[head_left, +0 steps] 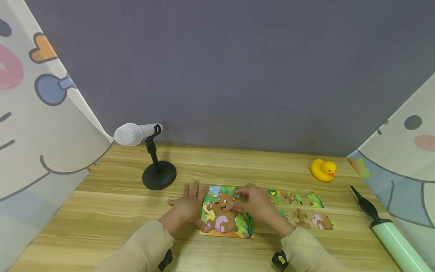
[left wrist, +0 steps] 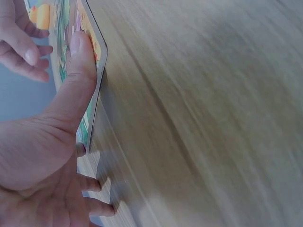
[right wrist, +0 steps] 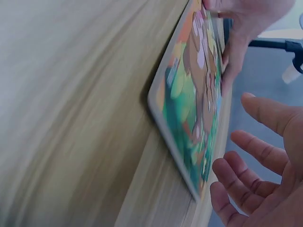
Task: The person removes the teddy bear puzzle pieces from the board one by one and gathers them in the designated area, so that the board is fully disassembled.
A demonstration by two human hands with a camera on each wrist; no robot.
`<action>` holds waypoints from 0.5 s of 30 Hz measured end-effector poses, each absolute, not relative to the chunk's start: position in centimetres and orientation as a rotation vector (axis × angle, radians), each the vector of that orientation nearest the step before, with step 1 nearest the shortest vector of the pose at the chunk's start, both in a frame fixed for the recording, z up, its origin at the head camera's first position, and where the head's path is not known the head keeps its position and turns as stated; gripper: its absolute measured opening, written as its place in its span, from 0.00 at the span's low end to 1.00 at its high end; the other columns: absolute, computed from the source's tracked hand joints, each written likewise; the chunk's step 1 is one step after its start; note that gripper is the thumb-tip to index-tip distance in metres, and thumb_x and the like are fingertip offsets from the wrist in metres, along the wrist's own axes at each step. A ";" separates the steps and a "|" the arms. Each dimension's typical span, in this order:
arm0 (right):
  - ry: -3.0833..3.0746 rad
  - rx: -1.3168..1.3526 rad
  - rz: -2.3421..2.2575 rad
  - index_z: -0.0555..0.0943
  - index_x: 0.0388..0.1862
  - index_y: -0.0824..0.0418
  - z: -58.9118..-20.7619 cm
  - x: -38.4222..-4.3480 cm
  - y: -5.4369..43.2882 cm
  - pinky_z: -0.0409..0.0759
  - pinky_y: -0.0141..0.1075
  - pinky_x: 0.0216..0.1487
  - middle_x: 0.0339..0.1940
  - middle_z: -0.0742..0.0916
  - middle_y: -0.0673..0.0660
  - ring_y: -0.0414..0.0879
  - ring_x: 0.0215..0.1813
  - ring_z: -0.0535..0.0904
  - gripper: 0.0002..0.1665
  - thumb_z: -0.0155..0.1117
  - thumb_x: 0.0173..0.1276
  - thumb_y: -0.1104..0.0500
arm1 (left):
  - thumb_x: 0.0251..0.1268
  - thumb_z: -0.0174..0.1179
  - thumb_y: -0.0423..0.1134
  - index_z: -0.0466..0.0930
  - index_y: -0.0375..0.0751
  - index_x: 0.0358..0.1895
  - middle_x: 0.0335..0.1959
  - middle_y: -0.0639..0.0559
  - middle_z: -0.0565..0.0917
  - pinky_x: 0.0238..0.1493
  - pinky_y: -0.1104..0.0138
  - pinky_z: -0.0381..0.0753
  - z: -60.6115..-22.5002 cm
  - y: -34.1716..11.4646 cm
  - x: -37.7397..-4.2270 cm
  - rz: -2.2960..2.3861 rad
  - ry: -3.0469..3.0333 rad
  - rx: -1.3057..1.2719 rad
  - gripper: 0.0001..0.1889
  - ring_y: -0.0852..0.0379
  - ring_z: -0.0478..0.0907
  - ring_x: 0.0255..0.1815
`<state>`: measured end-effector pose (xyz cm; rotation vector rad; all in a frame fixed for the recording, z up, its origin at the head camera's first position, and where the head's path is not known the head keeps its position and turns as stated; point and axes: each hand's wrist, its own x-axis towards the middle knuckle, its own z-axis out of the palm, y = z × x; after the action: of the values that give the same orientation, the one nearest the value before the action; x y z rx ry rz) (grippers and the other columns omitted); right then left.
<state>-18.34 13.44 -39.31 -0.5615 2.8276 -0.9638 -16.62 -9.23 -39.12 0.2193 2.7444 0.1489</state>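
A bear jigsaw puzzle board (head_left: 221, 215) lies flat on the wooden table. My left hand (head_left: 188, 208) is spread at its left edge; in the left wrist view the thumb (left wrist: 80, 61) presses on the board near a corner. My right hand (head_left: 254, 202) hovers over the board's upper right part, fingers loosely bent. Nothing shows between those fingers in the right wrist view, where the right hand (right wrist: 265, 175) is apart from the board. Right of it lie several loose puzzle pieces, among them a green one (head_left: 316, 200) and a brown and pink one (head_left: 323, 222). My right hand partly hides some others.
At the back left stands a white microphone (head_left: 129, 134) on a black round base (head_left: 159, 175). A yellow rubber duck (head_left: 323, 170) sits at the back right. A pale green hand pump (head_left: 395, 240) with a black nozzle lies along the right side. A grey panel (head_left: 238, 75) rises behind the table.
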 end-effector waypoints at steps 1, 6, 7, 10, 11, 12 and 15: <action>2.837 -0.582 -0.949 0.89 0.49 0.59 -39.3 -18.4 13.0 0.77 0.34 0.32 0.36 0.83 0.51 0.43 0.37 0.78 0.18 0.77 0.62 0.54 | 0.32 0.81 0.64 0.50 0.49 0.82 0.82 0.35 0.47 0.48 0.21 0.67 -39.1 -9.2 -16.6 0.143 2.744 0.218 0.69 0.27 0.45 0.80; 2.857 -0.680 -0.903 0.90 0.44 0.60 -39.5 -18.7 11.1 0.76 0.35 0.31 0.33 0.82 0.52 0.41 0.32 0.75 0.13 0.77 0.62 0.56 | 0.33 0.80 0.67 0.49 0.49 0.83 0.82 0.36 0.46 0.49 0.21 0.67 -39.0 -9.2 -16.7 0.118 2.732 0.206 0.70 0.29 0.44 0.80; 2.861 -0.685 -0.888 0.90 0.43 0.60 -39.5 -18.8 10.8 0.76 0.36 0.32 0.32 0.82 0.51 0.41 0.32 0.75 0.13 0.77 0.62 0.56 | 0.33 0.80 0.67 0.49 0.49 0.83 0.82 0.36 0.46 0.49 0.21 0.67 -39.0 -9.2 -16.7 0.113 2.729 0.204 0.70 0.29 0.44 0.80; 2.872 -0.668 -0.841 0.91 0.41 0.59 -39.9 -18.9 9.9 0.78 0.37 0.32 0.32 0.81 0.50 0.40 0.32 0.75 0.14 0.79 0.61 0.53 | 0.34 0.79 0.68 0.48 0.50 0.83 0.82 0.36 0.47 0.49 0.22 0.68 -39.0 -9.1 -16.8 0.094 2.723 0.203 0.70 0.28 0.44 0.80; 2.875 -0.663 -0.828 0.91 0.41 0.59 -40.0 -18.9 9.7 0.78 0.36 0.31 0.31 0.81 0.49 0.40 0.32 0.75 0.14 0.79 0.61 0.52 | 0.34 0.79 0.68 0.49 0.50 0.83 0.82 0.36 0.47 0.49 0.22 0.68 -39.0 -9.1 -16.8 0.089 2.722 0.204 0.70 0.28 0.45 0.80; 2.879 -0.659 -0.812 0.91 0.40 0.59 -40.1 -18.9 9.5 0.78 0.36 0.31 0.31 0.80 0.49 0.40 0.31 0.75 0.15 0.79 0.60 0.51 | 0.34 0.79 0.68 0.49 0.50 0.83 0.82 0.36 0.47 0.49 0.22 0.68 -38.9 -9.1 -16.8 0.088 2.720 0.202 0.70 0.28 0.44 0.80; 2.902 -0.662 -0.759 0.90 0.39 0.60 -40.2 -18.9 8.9 0.77 0.34 0.28 0.31 0.79 0.49 0.39 0.29 0.74 0.16 0.81 0.59 0.51 | 0.34 0.79 0.68 0.49 0.50 0.83 0.82 0.36 0.47 0.49 0.22 0.68 -38.8 -9.0 -16.8 0.094 2.714 0.199 0.70 0.28 0.44 0.80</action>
<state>-18.90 8.90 -40.17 -0.6619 2.9019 -0.7589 -16.76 -9.04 -38.81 0.1995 2.7137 0.0936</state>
